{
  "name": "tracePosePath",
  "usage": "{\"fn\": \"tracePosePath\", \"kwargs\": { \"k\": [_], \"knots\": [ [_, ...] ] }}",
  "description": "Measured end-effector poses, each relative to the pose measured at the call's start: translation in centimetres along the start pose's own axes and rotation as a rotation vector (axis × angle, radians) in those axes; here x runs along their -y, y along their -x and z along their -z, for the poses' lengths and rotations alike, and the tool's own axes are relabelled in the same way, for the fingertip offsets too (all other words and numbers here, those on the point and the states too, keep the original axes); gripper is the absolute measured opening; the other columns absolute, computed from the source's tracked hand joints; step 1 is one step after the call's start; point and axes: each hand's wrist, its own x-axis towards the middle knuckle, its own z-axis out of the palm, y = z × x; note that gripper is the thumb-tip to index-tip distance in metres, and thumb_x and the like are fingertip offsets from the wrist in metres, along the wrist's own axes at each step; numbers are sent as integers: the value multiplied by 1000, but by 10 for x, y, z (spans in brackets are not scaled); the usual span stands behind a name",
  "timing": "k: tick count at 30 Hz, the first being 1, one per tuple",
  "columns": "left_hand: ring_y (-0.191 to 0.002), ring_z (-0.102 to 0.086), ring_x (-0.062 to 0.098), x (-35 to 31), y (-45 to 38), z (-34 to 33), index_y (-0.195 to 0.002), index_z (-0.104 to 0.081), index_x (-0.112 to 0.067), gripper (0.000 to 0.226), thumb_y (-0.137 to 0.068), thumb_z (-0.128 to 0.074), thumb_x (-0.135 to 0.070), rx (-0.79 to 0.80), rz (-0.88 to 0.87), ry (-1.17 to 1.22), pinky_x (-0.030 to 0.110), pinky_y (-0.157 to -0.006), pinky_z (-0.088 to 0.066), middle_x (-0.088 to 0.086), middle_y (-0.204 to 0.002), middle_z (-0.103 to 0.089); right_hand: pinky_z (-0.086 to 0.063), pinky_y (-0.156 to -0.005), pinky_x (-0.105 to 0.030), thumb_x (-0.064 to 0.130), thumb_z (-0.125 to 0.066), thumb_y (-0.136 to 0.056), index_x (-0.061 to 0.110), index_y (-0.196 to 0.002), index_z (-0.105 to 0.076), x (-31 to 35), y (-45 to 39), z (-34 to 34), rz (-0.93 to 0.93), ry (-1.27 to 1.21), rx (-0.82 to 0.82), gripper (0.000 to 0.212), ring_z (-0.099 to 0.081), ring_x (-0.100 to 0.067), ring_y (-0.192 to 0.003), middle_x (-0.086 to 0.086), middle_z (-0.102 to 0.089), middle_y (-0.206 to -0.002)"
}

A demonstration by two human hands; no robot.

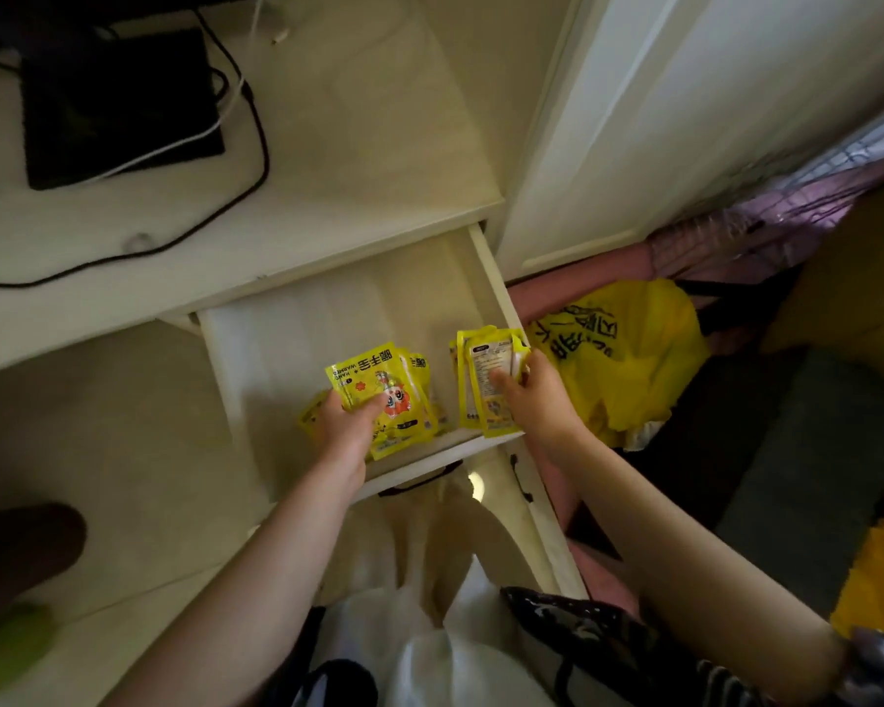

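Well left of the left hand, down low: a dark slipper [21, 548] on pale floor. Up and left of both hands, on the desk [353, 145]: a black pad [118, 104], crossed by a black cable [259, 160] and a white cable [174, 145]. Below the desk edge, pulled out: a drawer [496, 293], pale inside, reached into from its front by both hands. Left hand [345, 426]: fingers curled, thumb on top, gripping a fanned stack of yellow packets [378, 385], printed side up, red cartoon figure showing. Held just beyond the knuckles, low over the near part of the drawer; more of the same lying loose under and beside the hand. Just to the right, across a narrow gap: a second stack [483, 380], label side up, close to the drawer's right wall. Right hand [537, 395]: curled round that stack's right edge, thumb pressed on its face, fingers behind. Right of the right hand, outside the drawer: a yellow bag [629, 349] with black print, crumpled. Above the bag, up and right of both hands: a white door [685, 94].
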Motion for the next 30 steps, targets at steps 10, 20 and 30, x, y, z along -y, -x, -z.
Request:
{"fn": "tracePosePath", "kwargs": {
  "k": [10,20,30],
  "knots": [
    [-112,-58,26,15,-47,-35,-121,-56,-21,52,-75,-76,-34,-109,85,-105,44,-96,-47,4,-126,-60,-38,-48,-21,21,-50,-97,5,-115,-41,-12,-71,-25,-28,232,136,27,-52,-14,-75,1,-52,-91],
    [-119,-53,28,44,-82,-54,-132,-47,-19,60,-79,-75,-23,-144,190,-47,46,-100,-45,4,-129,-54,-40,-77,-30,20,-44,-99,4,-122,-41,-41,-122,-62,-164,338,271,29,-52,-25,-101,-14,-55,-118],
    [-87,-61,24,49,-87,-26,-105,-65,-6,20,-85,-63,-2,-64,113,-298,29,-71,-47,9,-99,-66,-45,-92,-40,13,-51,-94,7,-128,-39,-48,-129,-55,-171,500,262,37,-54,-37,-116,-18,-55,-127]
  ]
}}
